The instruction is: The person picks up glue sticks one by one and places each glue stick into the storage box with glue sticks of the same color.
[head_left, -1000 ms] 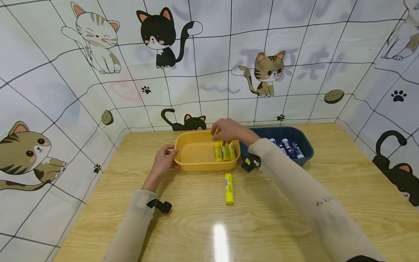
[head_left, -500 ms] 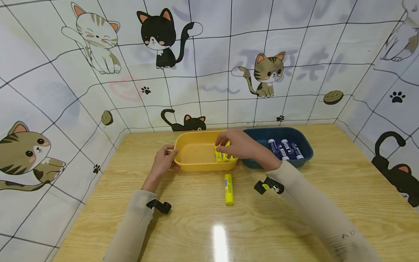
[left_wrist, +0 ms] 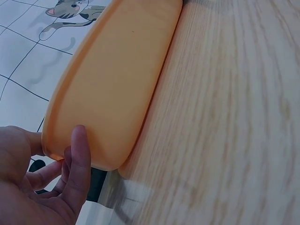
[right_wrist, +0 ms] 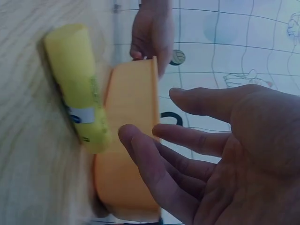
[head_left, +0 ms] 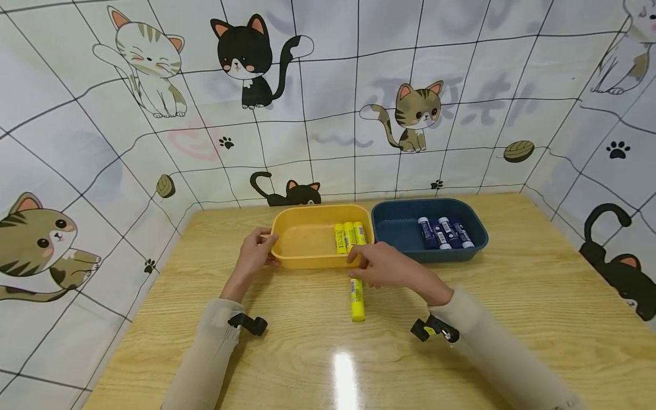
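Observation:
My left hand (head_left: 253, 250) pinches the left end of a yellow plastic bin (head_left: 304, 237), thumb inside the rim and fingers outside. Three yellow glue sticks (head_left: 340, 238) lie side by side at the bin's right end. On the table before the bin is another yellow glue stick (head_left: 357, 303), its far end hidden by my right hand (head_left: 386, 265) in the head view. That hand hovers over it with loosely bent fingers and nothing between them. In the right wrist view, a space separates the fingertips from the yellow glue stick (right_wrist: 77, 89).
Beside the yellow bin, at its right, stands a dark blue bin (head_left: 394, 229) with several dark blue, white-ended glue sticks (head_left: 445, 232). A cat-patterned wall covering (head_left: 333, 102) rises behind the wooden table (head_left: 287, 341).
My right hand has come out of the yellow bin, moving toward me to above the loose glue stick. A third stick now shows plainly inside. My left hand stays on the rim.

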Tool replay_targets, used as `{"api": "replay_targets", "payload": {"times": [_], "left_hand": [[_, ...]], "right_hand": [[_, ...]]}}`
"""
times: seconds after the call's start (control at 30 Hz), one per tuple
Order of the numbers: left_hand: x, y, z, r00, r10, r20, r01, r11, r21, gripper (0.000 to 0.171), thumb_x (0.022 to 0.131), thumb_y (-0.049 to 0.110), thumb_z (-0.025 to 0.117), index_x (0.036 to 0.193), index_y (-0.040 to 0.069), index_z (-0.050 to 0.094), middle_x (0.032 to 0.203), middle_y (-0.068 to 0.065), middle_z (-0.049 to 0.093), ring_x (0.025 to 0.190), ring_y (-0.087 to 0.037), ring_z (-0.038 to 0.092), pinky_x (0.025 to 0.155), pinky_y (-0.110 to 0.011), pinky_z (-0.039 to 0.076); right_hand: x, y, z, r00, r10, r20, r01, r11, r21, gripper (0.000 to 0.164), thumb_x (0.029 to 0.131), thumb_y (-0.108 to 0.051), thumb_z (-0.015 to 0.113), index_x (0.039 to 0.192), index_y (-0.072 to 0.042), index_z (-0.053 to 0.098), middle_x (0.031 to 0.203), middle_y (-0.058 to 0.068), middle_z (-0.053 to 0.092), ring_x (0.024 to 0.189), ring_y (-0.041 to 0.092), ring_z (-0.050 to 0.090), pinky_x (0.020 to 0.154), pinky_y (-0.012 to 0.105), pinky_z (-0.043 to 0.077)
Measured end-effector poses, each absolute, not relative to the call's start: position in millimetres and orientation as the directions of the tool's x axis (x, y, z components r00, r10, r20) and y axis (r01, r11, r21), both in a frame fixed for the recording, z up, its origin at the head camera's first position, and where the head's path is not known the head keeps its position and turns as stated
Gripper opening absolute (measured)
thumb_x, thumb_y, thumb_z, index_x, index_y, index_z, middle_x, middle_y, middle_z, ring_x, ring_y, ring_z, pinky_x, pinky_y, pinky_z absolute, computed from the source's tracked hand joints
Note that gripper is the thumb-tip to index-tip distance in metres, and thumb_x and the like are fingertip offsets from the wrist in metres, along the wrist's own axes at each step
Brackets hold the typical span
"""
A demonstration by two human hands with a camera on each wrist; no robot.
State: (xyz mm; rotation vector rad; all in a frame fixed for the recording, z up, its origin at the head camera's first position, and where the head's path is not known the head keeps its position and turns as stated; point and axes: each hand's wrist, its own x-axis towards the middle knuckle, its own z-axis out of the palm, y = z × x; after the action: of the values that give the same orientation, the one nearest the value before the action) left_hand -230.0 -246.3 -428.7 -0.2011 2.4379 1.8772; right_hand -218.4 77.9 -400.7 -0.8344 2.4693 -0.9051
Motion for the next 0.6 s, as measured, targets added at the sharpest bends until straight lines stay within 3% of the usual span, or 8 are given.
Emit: {"api": "replay_targets", "payload": {"times": [0.33, 0.6], "left_hand": [[-228.5, -247.6, -429.6, -0.989, -0.068, -0.131, -0.144, 0.247, 0.958, 0.046, 0.108, 0.018, 0.055, 0.147, -0.004, 0.046, 0.114, -0.028, 0.054, 0.068, -0.017, 0.067, 0.076, -0.048, 0.067], [-232.1, -246.8, -431.3, -0.990, -0.072, -0.123, -0.137, 0.247, 0.959, 0.044, 0.108, 0.018, 0.055, 0.146, -0.004, 0.047, 0.114, -0.028, 0.054, 0.066, -0.015, 0.066, 0.067, -0.037, 0.068]], "right_hand": [[-214.9, 74.7, -418.3, -0.758, -0.617, -0.212, -0.350, 0.658, -0.666, 0.047, 0.099, -0.027, 0.071, 0.138, -0.005, 0.057, 0.091, 0.004, 0.071, 0.061, 0.015, 0.063, 0.056, 0.028, 0.057], [-212.5, 71.3, -429.0, -0.747, -0.627, -0.220, -0.393, 0.683, -0.616, 0.050, 0.098, -0.033, 0.073, 0.139, -0.010, 0.057, 0.083, 0.001, 0.064, 0.058, 0.013, 0.058, 0.053, 0.025, 0.048]]}}
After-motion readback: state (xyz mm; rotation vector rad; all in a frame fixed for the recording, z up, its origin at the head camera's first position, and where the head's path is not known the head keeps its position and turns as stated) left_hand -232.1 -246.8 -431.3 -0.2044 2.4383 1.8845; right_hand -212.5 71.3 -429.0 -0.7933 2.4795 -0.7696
